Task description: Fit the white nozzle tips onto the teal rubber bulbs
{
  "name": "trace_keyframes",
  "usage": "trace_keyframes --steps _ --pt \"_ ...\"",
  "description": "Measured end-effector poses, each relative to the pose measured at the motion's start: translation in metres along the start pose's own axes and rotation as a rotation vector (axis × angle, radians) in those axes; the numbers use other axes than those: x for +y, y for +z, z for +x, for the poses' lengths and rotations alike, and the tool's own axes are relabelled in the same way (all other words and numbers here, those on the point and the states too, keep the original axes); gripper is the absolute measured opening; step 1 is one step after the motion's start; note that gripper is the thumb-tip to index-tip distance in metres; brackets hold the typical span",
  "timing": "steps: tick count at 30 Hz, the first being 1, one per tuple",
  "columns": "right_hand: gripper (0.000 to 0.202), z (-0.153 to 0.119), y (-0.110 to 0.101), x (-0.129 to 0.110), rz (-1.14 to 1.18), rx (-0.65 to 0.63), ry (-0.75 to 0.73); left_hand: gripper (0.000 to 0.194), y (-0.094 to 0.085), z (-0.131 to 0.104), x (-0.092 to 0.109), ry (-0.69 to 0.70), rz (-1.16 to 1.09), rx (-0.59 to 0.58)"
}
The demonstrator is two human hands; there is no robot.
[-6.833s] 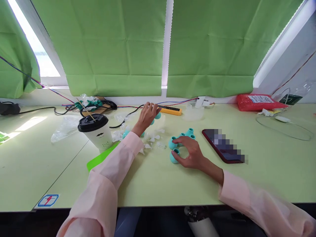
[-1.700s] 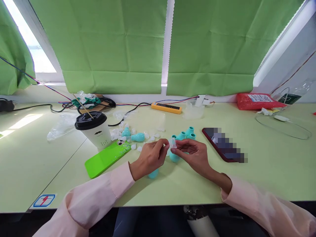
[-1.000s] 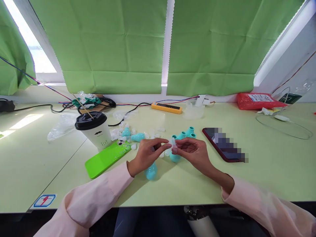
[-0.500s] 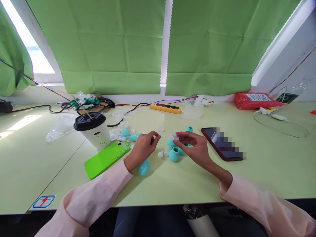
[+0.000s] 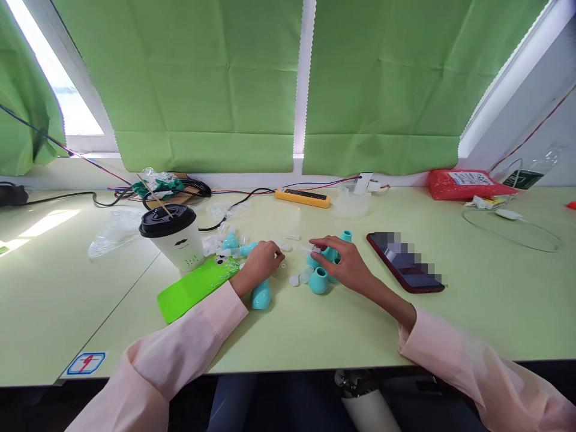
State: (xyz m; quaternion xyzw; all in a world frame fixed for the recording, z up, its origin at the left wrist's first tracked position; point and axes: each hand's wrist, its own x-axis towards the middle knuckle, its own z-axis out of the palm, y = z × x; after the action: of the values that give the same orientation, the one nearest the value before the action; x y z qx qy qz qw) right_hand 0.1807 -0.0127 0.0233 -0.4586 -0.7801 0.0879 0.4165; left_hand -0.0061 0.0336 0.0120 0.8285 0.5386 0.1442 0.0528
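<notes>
My right hand (image 5: pixel 344 264) pinches a small clear plastic piece (image 5: pixel 310 249) between thumb and fingertips, above a group of turquoise round-bodied pieces with open necks. The nearest turquoise piece (image 5: pixel 318 281) stands with its dark opening up. My left hand (image 5: pixel 261 264) is closed, thumb against fingers; whatever it pinches is too small or hidden to make out. Beside its wrist lies a glossy turquoise bulb (image 5: pixel 261 295). Small translucent caps (image 5: pixel 294 280) rest between the hands. More turquoise and clear parts, such as a turquoise bulb (image 5: pixel 230 241), lie behind my left hand, partly covered.
A lidded paper cup (image 5: pixel 182 249) with a stick stands at left, beside a bright green phone case (image 5: pixel 193 289). At right lies a dark phone (image 5: pixel 405 264). Farther back are a yellow power strip (image 5: pixel 302 197), cables, plastic bags and a red package (image 5: pixel 463 183).
My left hand has drawn slightly left and lower, away from the right one. The right hand has shifted a little left, and the clear piece now points toward the left.
</notes>
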Motion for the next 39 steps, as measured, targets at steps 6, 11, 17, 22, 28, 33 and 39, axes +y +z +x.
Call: trace_keyframes --steps 6,11,17,22,28,33,39 --pt "0.017 0.004 0.006 0.006 -0.018 0.037 0.027 0.028 -0.005 -0.006 0.005 0.011 -0.02 0.052" --pt "0.009 0.005 0.011 0.013 -0.109 0.041 -0.01 0.029 -0.01 -0.014 0.012 0.072 -0.164 0.17" --pt "0.01 0.003 0.012 0.009 -0.105 0.172 -0.17 0.026 -0.019 -0.024 0.019 0.045 -0.5 0.322" --pt "0.018 -0.013 0.005 -0.018 -0.131 0.298 -0.363 0.021 -0.025 -0.036 0.029 0.064 -0.997 0.559" --pt "0.061 -0.036 0.014 -0.053 -0.229 0.023 -0.492 0.022 -0.018 -0.048 0.049 0.034 -1.302 0.568" --pt "0.047 -0.042 0.024 -0.058 -0.337 -0.164 -0.5 0.021 -0.015 -0.045 0.05 -0.041 -1.47 0.37" --pt "0.028 -0.037 0.019 -0.056 -0.376 -0.357 -0.658 0.025 -0.026 -0.03 0.032 -0.222 -1.625 -0.19"
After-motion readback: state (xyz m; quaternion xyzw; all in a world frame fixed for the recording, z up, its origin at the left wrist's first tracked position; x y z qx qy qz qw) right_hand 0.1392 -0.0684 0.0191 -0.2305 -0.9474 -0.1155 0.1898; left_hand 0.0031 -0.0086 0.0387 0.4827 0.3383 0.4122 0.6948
